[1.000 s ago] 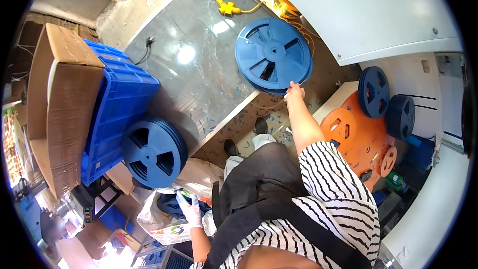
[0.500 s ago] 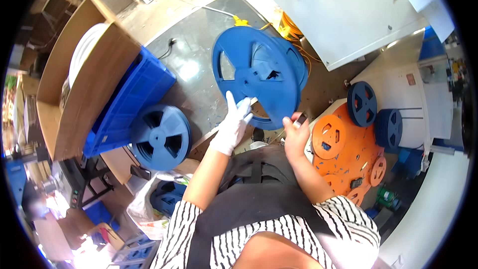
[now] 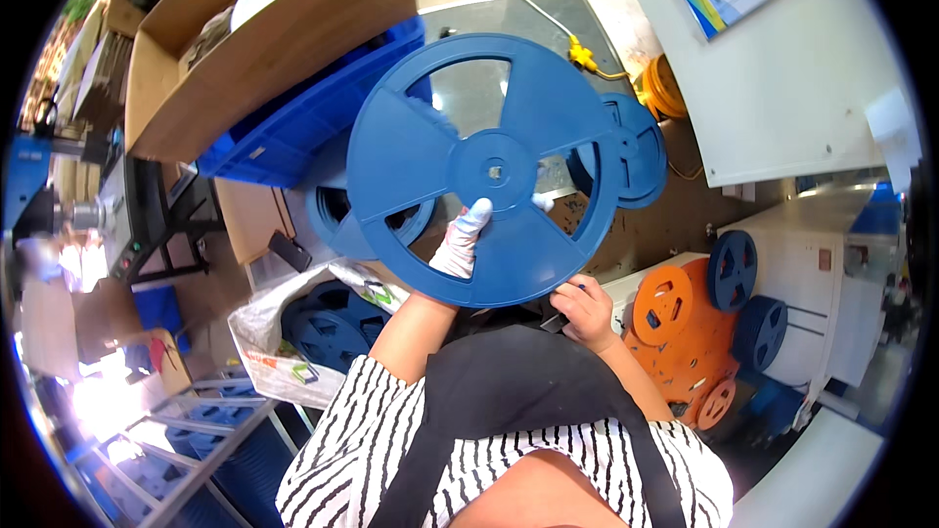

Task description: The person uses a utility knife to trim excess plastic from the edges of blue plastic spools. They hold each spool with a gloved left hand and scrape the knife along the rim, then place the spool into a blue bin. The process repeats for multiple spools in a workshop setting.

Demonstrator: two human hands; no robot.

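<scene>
A large blue plastic reel (image 3: 401, 166) with wide cut-outs faces me at chest height. My left hand (image 3: 458, 249), in a white glove, is closed on it, the thumb in front near the hub and other fingers behind, partly hidden. My bare right hand (image 3: 587, 315) is closed just under the reel's lower right rim. It holds a small tool (image 3: 555, 323) with a metal end; the fingers cover most of it. Behind the held reel, more blue reels (image 3: 641, 152) lie at the right, and another (image 3: 333, 220) shows at the left.
A blue crate (image 3: 303, 132) and a cardboard box (image 3: 284, 49) stand at the far left. A white sack (image 3: 264, 332) of blue reels is at my left. Orange reels (image 3: 663, 305) lie on an orange surface at the right, beside a white cabinet (image 3: 763, 88). A yellow plug (image 3: 581, 54) and cord lie at the back.
The held reel has turned flat toward me and come nearer. My left hand has shifted its grip toward the hub. My right hand has moved down below the rim. The view has swung left.
</scene>
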